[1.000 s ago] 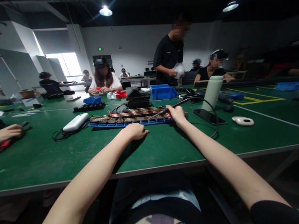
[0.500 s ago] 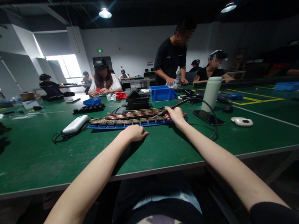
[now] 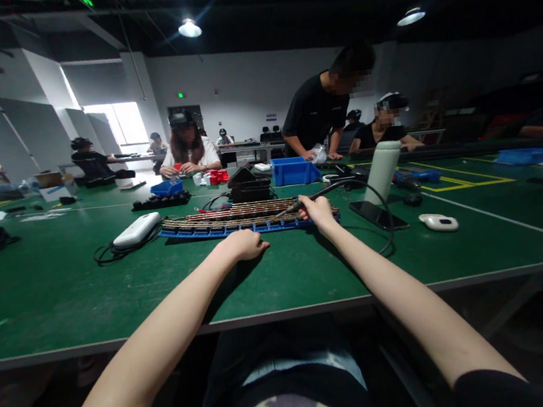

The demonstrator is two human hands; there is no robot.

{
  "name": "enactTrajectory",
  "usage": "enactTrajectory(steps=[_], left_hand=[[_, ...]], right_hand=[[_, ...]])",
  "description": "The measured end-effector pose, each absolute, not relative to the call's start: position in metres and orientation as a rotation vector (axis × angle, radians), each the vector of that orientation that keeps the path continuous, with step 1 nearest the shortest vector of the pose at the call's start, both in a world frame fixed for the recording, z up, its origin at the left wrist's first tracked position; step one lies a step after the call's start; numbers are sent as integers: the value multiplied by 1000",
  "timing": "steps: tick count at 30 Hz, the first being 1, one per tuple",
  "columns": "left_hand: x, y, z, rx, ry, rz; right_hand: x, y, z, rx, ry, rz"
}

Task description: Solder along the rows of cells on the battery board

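Observation:
My right hand [image 3: 319,213] is closed around the handle of a soldering iron [image 3: 292,209], its thin tip pointing left over a long blue strip [image 3: 205,232]. Dark blocks and copper-coloured lines run along this strip, which lies crosswise on the table. A black cable [image 3: 388,214] loops from the iron around to the right. Just in front of the strip, my left hand [image 3: 244,244] rests low on the table with its fingers curled in. Whatever those fingers may hold is hidden.
A white power bank [image 3: 137,230] with a cable lies left of the strip. Behind it stand a black box [image 3: 249,185] and a blue bin [image 3: 294,170]. To the right are a pale green bottle [image 3: 384,171], a phone [image 3: 378,214] and a white oval device [image 3: 438,222]. Co-workers sit and stand opposite.
Another person's hand with a red item has left the far left edge. The standing co-worker has bent lower and to the right. My hands have hardly moved.

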State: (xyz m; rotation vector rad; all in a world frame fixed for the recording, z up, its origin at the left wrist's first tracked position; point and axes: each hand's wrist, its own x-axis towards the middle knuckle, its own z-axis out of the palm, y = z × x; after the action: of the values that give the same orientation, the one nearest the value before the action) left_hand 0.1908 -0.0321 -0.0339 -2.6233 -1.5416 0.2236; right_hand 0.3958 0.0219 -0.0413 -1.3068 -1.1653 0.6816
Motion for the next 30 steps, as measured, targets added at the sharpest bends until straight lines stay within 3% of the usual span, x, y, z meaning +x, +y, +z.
enactTrajectory(steps=[30], left_hand=[[190,-30,-37,-2610,-1559,206]], right_hand=[[398,21,-36,-1231,-1127,757]])
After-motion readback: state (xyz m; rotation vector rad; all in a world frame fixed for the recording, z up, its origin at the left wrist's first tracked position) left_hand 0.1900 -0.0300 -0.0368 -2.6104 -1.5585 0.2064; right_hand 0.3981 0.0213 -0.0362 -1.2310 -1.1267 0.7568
